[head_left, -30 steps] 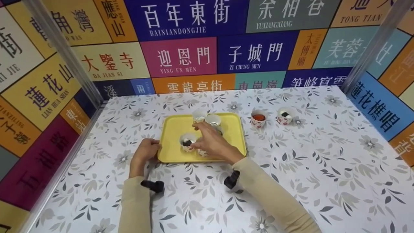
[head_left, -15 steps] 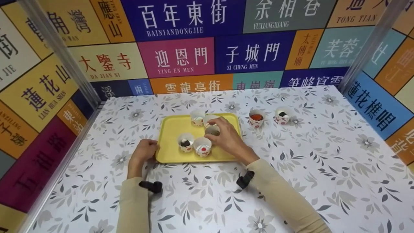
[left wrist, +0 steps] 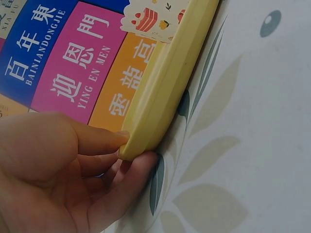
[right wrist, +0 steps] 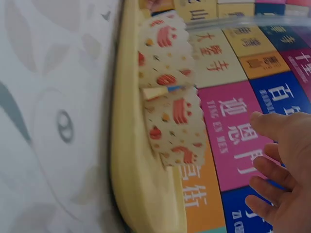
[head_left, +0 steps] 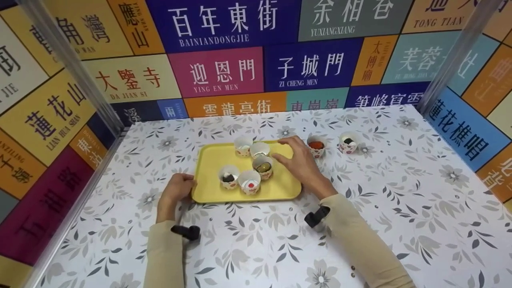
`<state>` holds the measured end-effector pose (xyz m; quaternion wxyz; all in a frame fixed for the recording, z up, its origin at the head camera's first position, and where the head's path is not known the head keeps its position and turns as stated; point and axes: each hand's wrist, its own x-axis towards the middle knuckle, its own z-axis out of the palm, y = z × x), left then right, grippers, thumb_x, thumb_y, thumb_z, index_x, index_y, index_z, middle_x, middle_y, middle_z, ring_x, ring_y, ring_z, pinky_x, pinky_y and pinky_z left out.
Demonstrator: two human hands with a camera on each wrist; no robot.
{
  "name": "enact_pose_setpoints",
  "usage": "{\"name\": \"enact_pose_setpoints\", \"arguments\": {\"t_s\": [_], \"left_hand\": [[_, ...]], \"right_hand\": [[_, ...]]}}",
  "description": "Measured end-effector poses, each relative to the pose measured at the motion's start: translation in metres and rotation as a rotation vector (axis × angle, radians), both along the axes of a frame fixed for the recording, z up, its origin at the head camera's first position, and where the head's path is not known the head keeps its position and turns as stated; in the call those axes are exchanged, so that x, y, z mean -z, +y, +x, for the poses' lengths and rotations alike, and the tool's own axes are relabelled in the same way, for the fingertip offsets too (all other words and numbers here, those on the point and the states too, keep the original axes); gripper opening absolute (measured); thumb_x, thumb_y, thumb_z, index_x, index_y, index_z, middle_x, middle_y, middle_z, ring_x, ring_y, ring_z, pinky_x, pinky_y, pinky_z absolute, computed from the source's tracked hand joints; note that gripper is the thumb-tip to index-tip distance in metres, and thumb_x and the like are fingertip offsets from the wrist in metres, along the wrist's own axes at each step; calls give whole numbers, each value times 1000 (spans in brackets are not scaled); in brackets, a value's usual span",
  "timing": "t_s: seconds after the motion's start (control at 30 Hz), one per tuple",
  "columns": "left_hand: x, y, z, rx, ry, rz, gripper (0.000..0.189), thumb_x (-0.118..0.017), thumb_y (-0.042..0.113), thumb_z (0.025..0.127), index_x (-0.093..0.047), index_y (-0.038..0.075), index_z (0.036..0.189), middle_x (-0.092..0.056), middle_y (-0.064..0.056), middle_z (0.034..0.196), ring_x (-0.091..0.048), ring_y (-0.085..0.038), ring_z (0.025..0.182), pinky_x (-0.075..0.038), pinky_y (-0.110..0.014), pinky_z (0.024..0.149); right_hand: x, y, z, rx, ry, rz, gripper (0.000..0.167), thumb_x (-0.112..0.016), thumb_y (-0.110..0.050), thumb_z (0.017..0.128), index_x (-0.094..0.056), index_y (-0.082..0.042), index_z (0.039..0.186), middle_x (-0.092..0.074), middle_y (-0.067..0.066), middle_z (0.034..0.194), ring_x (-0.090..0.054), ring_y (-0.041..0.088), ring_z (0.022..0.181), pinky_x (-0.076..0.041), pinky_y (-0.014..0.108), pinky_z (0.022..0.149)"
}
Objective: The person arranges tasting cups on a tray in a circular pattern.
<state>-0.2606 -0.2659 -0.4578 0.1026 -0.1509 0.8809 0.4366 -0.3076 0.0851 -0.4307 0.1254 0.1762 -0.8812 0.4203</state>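
My left hand [head_left: 178, 188] pinches the left rim of a yellow tray [head_left: 208, 160], thumb on top and fingers below, as the left wrist view [left wrist: 141, 131] shows. Several paper cups with a red cake print stand on the tray. One paper cup [head_left: 263, 167] holds something olive-green, another cup [head_left: 229, 177] something black and white, and the front cup [head_left: 250, 183] a small red piece on white. Over the tray's right part, my right hand [head_left: 302, 162] has its fingers spread and holds nothing, just right of the olive-green cup. In the right wrist view that hand [right wrist: 286, 170] is beside the printed cups.
Two more paper cups stand on the table right of the tray: one cup [head_left: 317, 146] with orange-red contents, the other [head_left: 347, 143] with black and white. A flowered cloth [head_left: 380, 200] covers the table. Panels with street names [head_left: 216, 72] rise behind and at both sides.
My right hand has let go of the cup with olive-green contents and drawn back to the right, fingers opening. The cup stays on the tray. My left hand keeps its grip on the tray.
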Motion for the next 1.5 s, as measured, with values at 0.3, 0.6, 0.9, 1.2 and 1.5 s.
{"name": "enact_pose_setpoints", "arguments": {"t_s": [0.3,0.6,0.9,1.2,1.5], "left_hand": [[0,1,1,7,39,-30,41,-49,12,101,-56,-10,134,-61,-30,130,-65,-21,90,-52,-26,71],[3,1,1,-14,40,-13,40,-50,11,99,-57,-10,132,-62,-29,129,-65,-21,92,-53,-26,72],[0,1,2,-15,9,-14,42,-48,13,101,-54,-9,137,-60,-28,134,-65,-24,98,-55,-29,77],[2,0,3,17,42,-31,42,-47,13,102,-54,-9,137,-57,-30,137,-62,-38,118,-53,-41,97],[2,1,2,7,40,-47,40,-48,13,101,-57,-9,133,-61,-28,132,-66,-30,106,-56,-33,84]], "right_hand": [[-9,43,-14,115,-21,-35,46,-72,-24,93,-59,-6,133,-57,16,128,-61,35,107,-51,44,93],[-14,75,-24,187,-81,-85,52,-71,-31,94,-55,-10,139,-51,13,141,-49,33,134,-44,49,110],[-11,110,-33,289,-7,-219,49,-71,-28,94,-57,-6,136,-53,15,139,-45,31,136,-36,48,114],[1,144,-41,410,-91,-299,59,-71,-34,93,-52,-11,143,-43,12,150,-36,32,143,-33,48,118],[16,159,-48,452,-181,-319,71,-71,-36,92,-39,-13,152,-34,9,159,-28,28,149,-30,44,121]]}}
